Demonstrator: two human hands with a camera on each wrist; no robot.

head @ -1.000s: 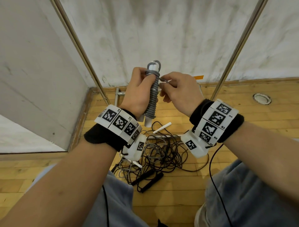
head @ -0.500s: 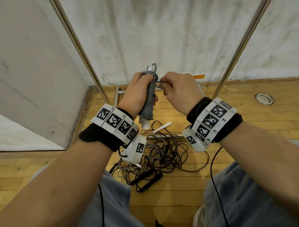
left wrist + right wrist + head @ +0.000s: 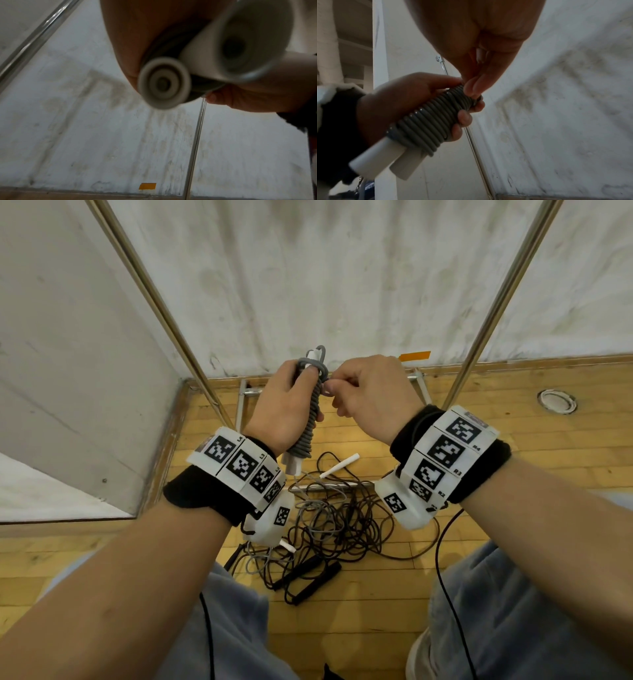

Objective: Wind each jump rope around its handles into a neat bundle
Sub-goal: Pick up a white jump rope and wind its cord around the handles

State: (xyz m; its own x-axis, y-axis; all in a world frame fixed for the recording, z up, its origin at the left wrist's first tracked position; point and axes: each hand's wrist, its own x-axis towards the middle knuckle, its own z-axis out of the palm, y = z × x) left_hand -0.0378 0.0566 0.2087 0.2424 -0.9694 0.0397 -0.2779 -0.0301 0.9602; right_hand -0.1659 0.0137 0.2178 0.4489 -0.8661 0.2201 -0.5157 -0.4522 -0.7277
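A grey jump rope [image 3: 310, 419] [image 3: 428, 121] is wound in tight coils around its two white handles [image 3: 385, 159] [image 3: 164, 82]. My left hand [image 3: 284, 409] [image 3: 412, 100] grips this bundle upright in front of me. My right hand [image 3: 363, 392] [image 3: 476, 83] pinches the rope's loose end at the top of the coils. A small loop of rope sticks up above the handle tops. On the floor below lies a tangle of ropes [image 3: 342, 518] with black handles [image 3: 308, 577] and white handles [image 3: 339, 465].
Two slanted metal poles [image 3: 161, 313] [image 3: 503, 292] stand against the stained white wall. A metal base frame [image 3: 246, 395] rests on the wooden floor. A round floor fitting [image 3: 556, 401] sits at the right. My knees in blue trousers [image 3: 513, 611] flank the rope pile.
The bundle has tilted slightly and moved left with my left hand. My right hand has stayed at the top of the coils, working the rope end there.
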